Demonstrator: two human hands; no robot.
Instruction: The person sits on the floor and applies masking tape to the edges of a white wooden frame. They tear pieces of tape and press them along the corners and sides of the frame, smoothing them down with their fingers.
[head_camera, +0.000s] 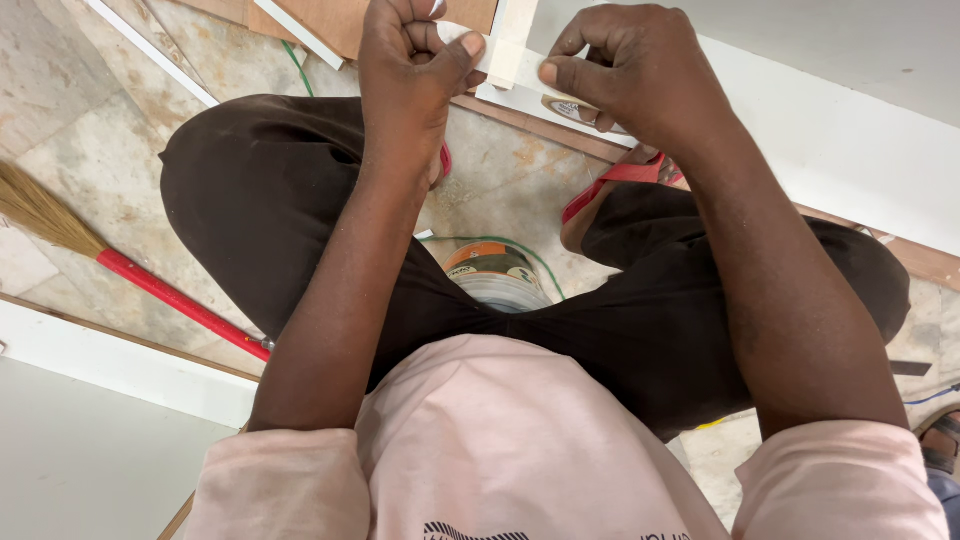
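White strip (505, 50) between both pinching hands

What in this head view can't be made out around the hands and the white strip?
- White strip: upper end cut off by the frame's top edge.
- Left hand: its curled fingers hide the grip.
- Right hand: covers the tape roll.
- Tin: legs hide most of it.

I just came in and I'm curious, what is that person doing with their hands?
A person is squatting on a stone floor. Both hands are up front, pinching a pale strip: the left hand grips one end between thumb and finger, and the right hand holds it beside a white board. A roll of tape or band seems tucked under the right hand. A tin sits on the floor between the legs, and a broom lies off to the side.
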